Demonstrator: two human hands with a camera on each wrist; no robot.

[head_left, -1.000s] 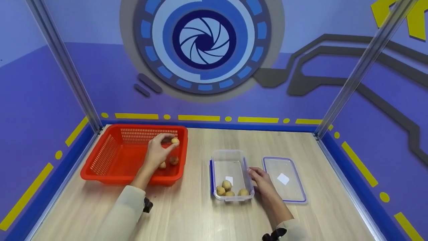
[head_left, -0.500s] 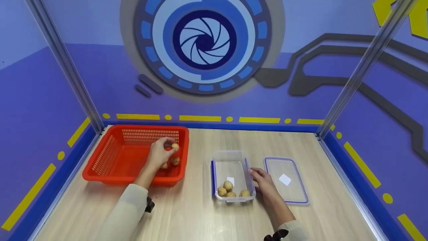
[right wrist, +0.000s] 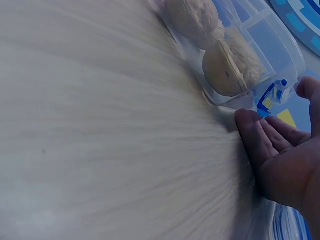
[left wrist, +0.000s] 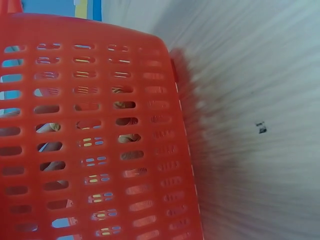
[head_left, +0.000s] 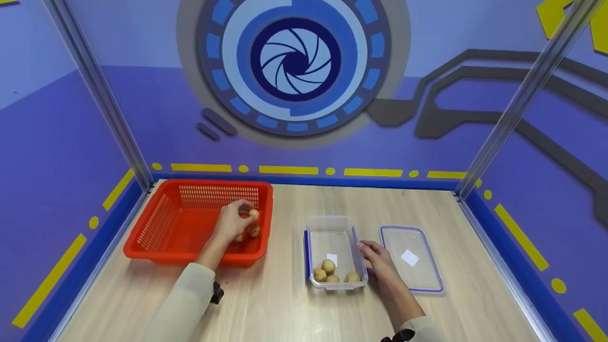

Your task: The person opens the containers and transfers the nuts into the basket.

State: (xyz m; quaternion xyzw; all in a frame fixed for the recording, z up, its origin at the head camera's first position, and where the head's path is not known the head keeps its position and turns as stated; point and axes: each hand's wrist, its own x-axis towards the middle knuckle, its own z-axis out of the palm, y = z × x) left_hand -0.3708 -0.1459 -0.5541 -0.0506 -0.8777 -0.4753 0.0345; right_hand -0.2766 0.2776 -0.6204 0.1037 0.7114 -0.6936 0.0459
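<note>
In the head view my left hand (head_left: pixel 232 222) reaches into the red basket (head_left: pixel 164 223) near its right side, pinching a walnut (head_left: pixel 254 213) between thumb and fingers. Another walnut (head_left: pixel 254 231) lies just below it, with one more (head_left: pixel 239 238) partly behind the hand. Slots in the basket wall (left wrist: pixel 105 150) hide most of the left hand's work in the left wrist view. My right hand (head_left: pixel 380 261) rests at the right side of a clear plastic container (head_left: pixel 335 242). Its fingers (right wrist: pixel 255 135) lie fairly straight against the wall. Several walnuts (head_left: pixel 327 266) sit at the container's near end.
A clear lid (head_left: pixel 411 259) with a blue seal lies flat to the right of the container, beside the right hand. The wooden table (head_left: pixel 270 294) meets a patterned wall (head_left: pixel 299 156) at the back, with metal posts (head_left: pixel 496 109) at the corners.
My left hand has lowered a little toward the near side of the basket with the walnut still pinched. The right hand stays at the container. The head view has shifted slightly.
</note>
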